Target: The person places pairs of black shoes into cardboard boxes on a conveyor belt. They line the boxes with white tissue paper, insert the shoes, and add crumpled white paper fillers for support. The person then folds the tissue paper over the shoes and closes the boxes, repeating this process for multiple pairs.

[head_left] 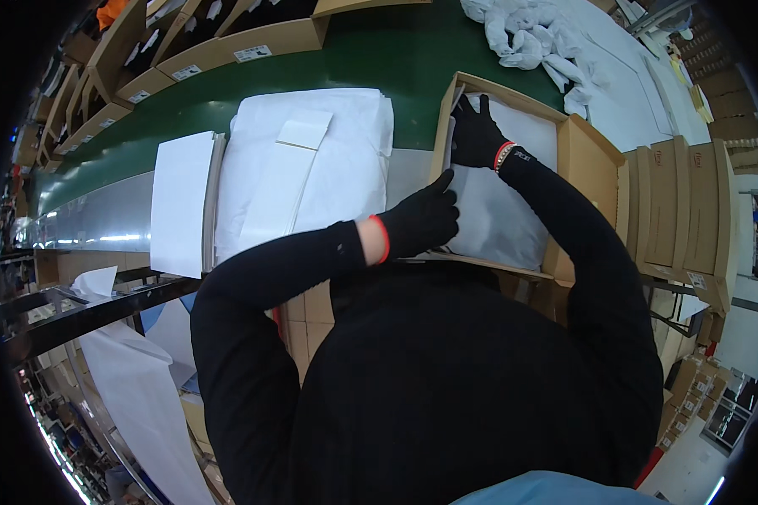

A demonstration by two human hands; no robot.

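A shallow brown cardboard box [440, 126] lies on the table, its lid folded back to the right. Inside sits a packet wrapped in white, partly see-through sheet [501, 215], filling most of the box. My right hand [477, 135], in a black glove, reaches over the packet into the far left corner, fingers spread against the wrapping along the left wall. At the near left side, my black-gloved left hand [421, 220] is bent over the wall of the box, thumb pointing away from me and fingers curled at the edge. Its fingertips are partly hidden.
Left of the box lie a wide stack of white sheets [354, 160] with a folded strip on top, and a narrower white stack [177, 202]. Open cartons [219, 50] line the far left. Closed brown boxes [661, 206] stand at right; crumpled white wrapping [526, 42] lies behind.
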